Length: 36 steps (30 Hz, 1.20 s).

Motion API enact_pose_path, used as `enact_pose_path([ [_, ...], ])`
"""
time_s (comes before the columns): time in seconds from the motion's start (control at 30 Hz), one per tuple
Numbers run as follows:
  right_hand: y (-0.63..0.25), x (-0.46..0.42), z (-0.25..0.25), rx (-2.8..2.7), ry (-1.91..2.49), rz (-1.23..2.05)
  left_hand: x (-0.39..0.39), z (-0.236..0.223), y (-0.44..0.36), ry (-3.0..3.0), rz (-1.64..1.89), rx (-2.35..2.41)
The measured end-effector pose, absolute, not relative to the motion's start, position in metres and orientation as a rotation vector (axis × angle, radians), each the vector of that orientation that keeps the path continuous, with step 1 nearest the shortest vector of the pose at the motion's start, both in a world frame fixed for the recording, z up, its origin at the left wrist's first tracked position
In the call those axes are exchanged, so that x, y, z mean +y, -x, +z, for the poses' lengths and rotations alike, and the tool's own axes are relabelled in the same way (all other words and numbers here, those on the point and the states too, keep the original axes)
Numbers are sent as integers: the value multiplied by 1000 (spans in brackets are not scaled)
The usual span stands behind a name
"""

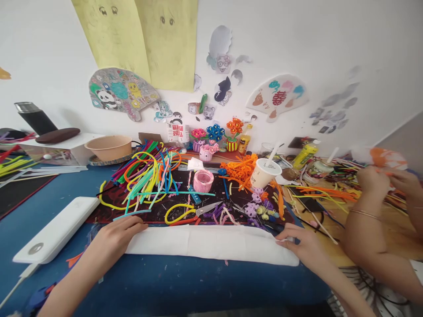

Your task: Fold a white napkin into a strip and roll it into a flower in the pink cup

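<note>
A long strip of folded white tissue (pixel 214 242) lies across the front of the desk, spread between my hands. My left hand (pixel 120 235) has its fingers pressed together on the strip's left end; the fingertips partly hide the corner. At the right end my right hand (pixel 302 244) pinches the upper edge between thumb and fingers. Just behind the strip are scissors (pixel 206 208), their blades pointing right, beside a yellow pipe cleaner loop (pixel 178 211). A pink round pot (pixel 203 181) stands farther back on the dark mat (pixel 172 178).
Piled pipe cleaners (pixel 152 171) lie at left, orange ones (pixel 239 169) behind. A paper cup (pixel 264 172) with a straw stands at right. A white power bank (pixel 56 231) with a cable lies left. Another person's hands (pixel 375 182) work at far right.
</note>
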State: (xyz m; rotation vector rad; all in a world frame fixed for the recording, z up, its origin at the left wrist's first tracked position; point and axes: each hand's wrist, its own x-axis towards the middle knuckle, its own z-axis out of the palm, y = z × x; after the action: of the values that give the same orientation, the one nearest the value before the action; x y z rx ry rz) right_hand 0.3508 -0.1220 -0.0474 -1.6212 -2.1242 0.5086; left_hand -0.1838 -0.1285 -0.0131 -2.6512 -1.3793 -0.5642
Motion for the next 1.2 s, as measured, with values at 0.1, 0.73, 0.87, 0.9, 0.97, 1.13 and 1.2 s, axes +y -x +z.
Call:
enact_pose_path([
  [0.1, -350, -122, -49, -2152, 1577, 480, -131, -16, 185, 2634, -470, -1382],
  [0.73, -365, -130, -58, -2409, 1370, 121, -132, -47, 206, 2631, -297, -1398],
  [0.87, -371, -132, -59, -2529, 1273, -64, -131, -40, 199, 2607, -153, -1408],
  [0.9, -373, -134, -61, -2549, 1246, -131, -130, -36, 196, 2610, -98, -1410],
  [0.97, -377, -138, -69, -2550, 1220, -263, -130, -27, 189, 2608, -6, -1420],
  [1.13, -386, -152, -92, -2536, 1233, -486, -130, -20, 179, 2583, 19, -1488],
  [1.2, -386, -157, -99, -2520, 1231, -519, -131, -20, 178, 2577, 18, -1523],
])
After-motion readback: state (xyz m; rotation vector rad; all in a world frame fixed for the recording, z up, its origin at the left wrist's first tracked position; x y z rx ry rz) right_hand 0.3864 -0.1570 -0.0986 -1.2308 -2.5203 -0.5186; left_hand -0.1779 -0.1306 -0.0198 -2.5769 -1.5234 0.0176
